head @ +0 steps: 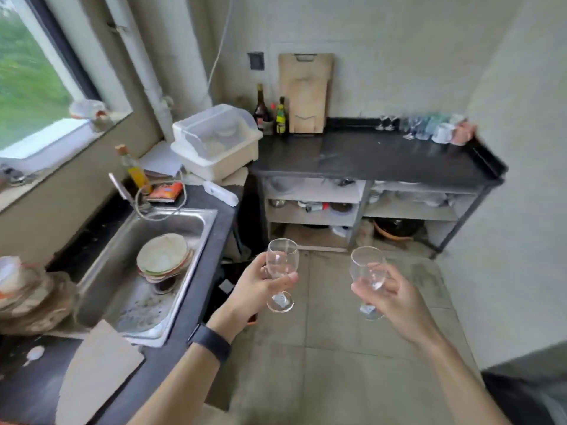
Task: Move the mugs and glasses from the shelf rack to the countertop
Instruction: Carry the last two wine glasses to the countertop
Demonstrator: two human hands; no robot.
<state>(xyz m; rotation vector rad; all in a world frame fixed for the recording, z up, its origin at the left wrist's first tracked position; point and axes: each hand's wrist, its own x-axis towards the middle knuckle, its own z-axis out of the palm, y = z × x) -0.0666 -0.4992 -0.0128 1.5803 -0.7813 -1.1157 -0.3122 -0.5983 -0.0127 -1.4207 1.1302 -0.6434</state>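
We observe a tiled floor point(337, 348) across the lower middle of the view. Beyond it a black countertop point(368, 154) stands against the far wall, with open shelves point(316, 207) of kitchenware beneath. A steel sink point(122, 271) is set in the counter at left and holds a stack of plates point(162, 256). A white plastic dish box point(214, 142) sits between the sink and the black countertop. A wooden cutting board point(305, 90) leans upright on the wall at the countertop's back left, with two dark bottles point(260, 108) just beside it.

At the countertop's far right corner we note a close group of glasses and mugs point(429, 128); motion blur prevents a count.

Both hands are raised over the floor, well apart from the countertop. The left hand point(260, 286) grips the left wine glass point(281, 259) round the lower bowl and stem, upright. The right hand point(395, 296) grips the right wine glass point(366, 265) likewise, fingers curled round the bowl, the glass tilted slightly. The two glasses do not touch. A dark wristband point(211, 343) is on the left wrist.
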